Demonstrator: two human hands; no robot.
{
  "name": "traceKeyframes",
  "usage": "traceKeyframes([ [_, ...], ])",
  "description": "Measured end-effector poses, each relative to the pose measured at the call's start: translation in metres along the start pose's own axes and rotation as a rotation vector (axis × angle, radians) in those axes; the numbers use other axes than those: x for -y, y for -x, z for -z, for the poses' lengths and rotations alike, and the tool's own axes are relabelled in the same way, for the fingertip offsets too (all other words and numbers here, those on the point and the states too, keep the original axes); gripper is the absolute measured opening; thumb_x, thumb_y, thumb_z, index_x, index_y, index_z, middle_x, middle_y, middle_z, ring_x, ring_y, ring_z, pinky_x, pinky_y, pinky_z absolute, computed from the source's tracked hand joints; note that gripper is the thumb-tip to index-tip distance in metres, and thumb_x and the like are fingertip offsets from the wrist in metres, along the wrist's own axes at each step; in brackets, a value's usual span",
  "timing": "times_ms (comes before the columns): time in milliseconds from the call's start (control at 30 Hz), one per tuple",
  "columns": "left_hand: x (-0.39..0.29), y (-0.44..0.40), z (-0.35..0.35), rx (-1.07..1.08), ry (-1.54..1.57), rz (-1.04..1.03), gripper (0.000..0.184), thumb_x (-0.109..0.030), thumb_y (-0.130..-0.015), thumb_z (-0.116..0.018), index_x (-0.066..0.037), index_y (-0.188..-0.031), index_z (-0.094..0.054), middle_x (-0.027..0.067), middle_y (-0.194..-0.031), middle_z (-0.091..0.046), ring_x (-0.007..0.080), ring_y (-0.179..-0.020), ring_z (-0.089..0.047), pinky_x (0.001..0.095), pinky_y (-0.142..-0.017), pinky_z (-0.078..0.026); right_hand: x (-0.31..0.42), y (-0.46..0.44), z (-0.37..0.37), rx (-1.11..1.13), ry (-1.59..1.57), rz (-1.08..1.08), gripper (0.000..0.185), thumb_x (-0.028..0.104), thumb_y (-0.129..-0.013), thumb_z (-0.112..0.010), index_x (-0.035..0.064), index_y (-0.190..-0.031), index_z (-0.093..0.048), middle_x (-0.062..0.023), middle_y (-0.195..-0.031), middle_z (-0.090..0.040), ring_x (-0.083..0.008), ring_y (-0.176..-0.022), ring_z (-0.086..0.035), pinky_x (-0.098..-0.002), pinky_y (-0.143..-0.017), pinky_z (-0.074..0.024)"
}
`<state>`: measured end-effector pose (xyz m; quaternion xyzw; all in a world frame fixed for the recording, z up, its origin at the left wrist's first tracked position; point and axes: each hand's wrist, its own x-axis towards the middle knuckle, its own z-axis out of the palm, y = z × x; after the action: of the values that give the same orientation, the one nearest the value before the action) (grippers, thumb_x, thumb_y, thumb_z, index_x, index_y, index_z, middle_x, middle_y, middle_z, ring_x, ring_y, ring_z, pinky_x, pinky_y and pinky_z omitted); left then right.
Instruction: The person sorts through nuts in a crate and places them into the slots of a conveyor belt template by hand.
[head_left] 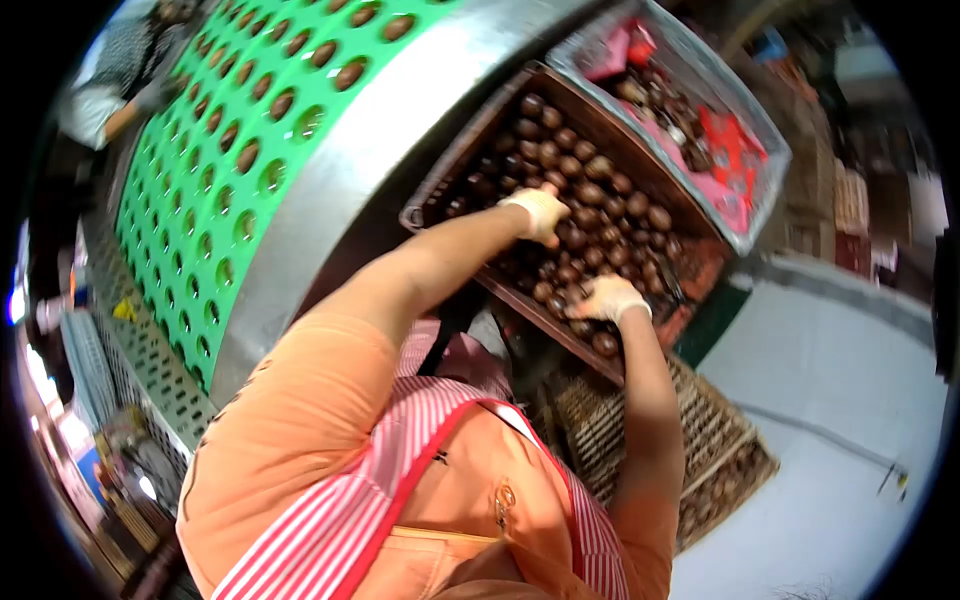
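Round, glossy brown things (596, 196), like eggs or large nuts, fill a reddish-brown bin (545, 320). My left hand (540, 213), in a pale yellow glove, reaches over the bin's near side into the pile. Its thumb and fingers are apart, touching the brown things. My right hand (610, 298), gloved the same way, is lower in the bin near its front edge. Its thumb and fingers curve around a round brown thing. Part of the fingertips is hidden among the pile.
A green panel with holes (250, 180) holds more brown things behind a broad metal edge (330, 170). A grey bin (765, 175) with red plastic stands beyond mine. A slatted crate (715, 440) lies at right. Another person's gloved hand (155, 95) shows upper left.
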<state>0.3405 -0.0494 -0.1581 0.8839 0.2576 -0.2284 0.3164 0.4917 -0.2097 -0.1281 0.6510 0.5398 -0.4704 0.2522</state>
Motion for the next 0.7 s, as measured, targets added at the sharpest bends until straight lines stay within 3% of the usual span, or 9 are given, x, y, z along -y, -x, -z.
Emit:
traceKeyframes([
  [33, 0.003, -0.004, -0.003, 0.006, 0.042, -0.008, 0.070, -0.039, -0.071, -0.078, -0.020, -0.134, -0.055, 0.0243, -0.135, -0.045, 0.0406, -0.116, -0.056, 0.0458, -0.095, -0.049, -0.004, -0.007, -0.006, -0.055, -0.010, 0.003, 0.081, 0.069, -0.062, -0.070, 0.0106, -0.118, -0.068, -0.0182, -0.122, -0.064, -0.0324, -0.114, -0.060, -0.0375, -0.101, -0.0444],
  [200, 0.011, -0.023, -0.001, 0.132, 0.105, -0.034, 0.076, -0.043, -0.071, -0.079, -0.023, -0.138, -0.052, 0.0225, -0.146, -0.034, 0.0397, -0.120, -0.054, 0.0461, -0.098, -0.047, 0.020, 0.002, -0.005, -0.079, -0.127, -0.229, 0.084, 0.056, -0.067, -0.077, 0.0148, -0.136, -0.054, -0.0273, -0.144, -0.041, -0.0389, -0.126, -0.050, -0.0408, -0.104, -0.0418],
  [233, 0.006, -0.024, 0.005, 0.191, 0.079, 0.002, 0.078, -0.041, -0.068, -0.078, -0.023, -0.139, -0.052, 0.0171, -0.148, -0.037, 0.0339, -0.127, -0.049, 0.0454, -0.099, -0.046, 0.029, 0.002, -0.005, -0.054, -0.132, -0.281, 0.081, 0.053, -0.069, -0.077, 0.0176, -0.138, -0.052, -0.0281, -0.146, -0.036, -0.0405, -0.127, -0.048, -0.0416, -0.105, -0.0411],
  [367, 0.013, -0.008, 0.004, 0.182, 0.118, -0.076, 0.066, -0.043, -0.066, -0.080, -0.019, -0.125, -0.064, 0.0226, -0.140, -0.042, 0.0371, -0.119, -0.054, 0.0431, -0.097, -0.047, 0.036, -0.004, -0.003, -0.020, -0.240, -0.323, 0.060, 0.044, -0.076, -0.076, 0.0165, -0.128, -0.061, -0.0274, -0.148, -0.032, -0.0410, -0.125, -0.049, -0.0420, -0.105, -0.0411],
  [500, 0.007, 0.031, 0.002, 0.013, 0.343, -0.235, 0.060, -0.043, -0.062, -0.076, -0.017, -0.116, -0.068, 0.0240, -0.127, -0.052, 0.0364, -0.112, -0.057, 0.0445, -0.092, -0.049, 0.027, -0.021, -0.010, -0.122, -0.357, -0.371, 0.054, 0.038, -0.075, -0.076, 0.0096, -0.119, -0.066, -0.0217, -0.133, -0.056, -0.0325, -0.118, -0.058, -0.0381, -0.100, -0.0452],
  [533, 0.012, 0.042, 0.009, -0.088, 0.360, -0.337, 0.058, -0.042, -0.063, -0.076, -0.015, -0.114, -0.068, 0.0231, -0.121, -0.056, 0.0365, -0.110, -0.058, 0.0450, -0.091, -0.049, 0.013, -0.032, -0.022, -0.261, -0.293, -0.332, 0.052, 0.033, -0.073, -0.076, 0.0060, -0.117, -0.067, -0.0196, -0.118, -0.066, -0.0293, -0.112, -0.062, -0.0369, -0.097, -0.0470],
  [567, 0.011, 0.050, 0.015, -0.172, 0.390, -0.466, 0.057, -0.041, -0.063, -0.075, -0.012, -0.112, -0.069, 0.0222, -0.116, -0.059, 0.0366, -0.108, -0.059, 0.0455, -0.090, -0.049, 0.004, -0.034, -0.027, -0.271, -0.308, -0.188, 0.057, 0.031, -0.070, -0.077, 0.0103, -0.122, -0.065, -0.0177, -0.119, -0.065, -0.0289, -0.110, -0.063, -0.0383, -0.100, -0.0455],
  [600, 0.018, 0.068, 0.027, -0.216, 0.494, -0.609, 0.053, -0.039, -0.065, -0.074, -0.005, -0.105, -0.069, 0.0194, -0.104, -0.065, 0.0360, -0.100, -0.061, 0.0434, -0.088, -0.049, 0.007, -0.038, -0.033, -0.345, -0.062, -0.170, 0.053, 0.024, -0.067, -0.075, 0.0060, -0.116, -0.067, -0.0159, -0.111, -0.069, -0.0252, -0.106, -0.065, -0.0389, -0.094, -0.0489],
  [700, 0.059, 0.149, 0.066, -0.524, 0.561, -0.770, 0.043, -0.031, -0.065, -0.074, 0.001, -0.093, -0.070, 0.0200, -0.096, -0.064, 0.0350, -0.093, -0.061, 0.0422, -0.082, -0.049, -0.018, -0.037, -0.056, -0.436, -0.751, -0.085, 0.035, 0.016, -0.070, -0.076, 0.0004, -0.101, -0.071, -0.0114, -0.092, -0.072, -0.0214, -0.086, -0.066, -0.0344, -0.080, -0.0515],
])
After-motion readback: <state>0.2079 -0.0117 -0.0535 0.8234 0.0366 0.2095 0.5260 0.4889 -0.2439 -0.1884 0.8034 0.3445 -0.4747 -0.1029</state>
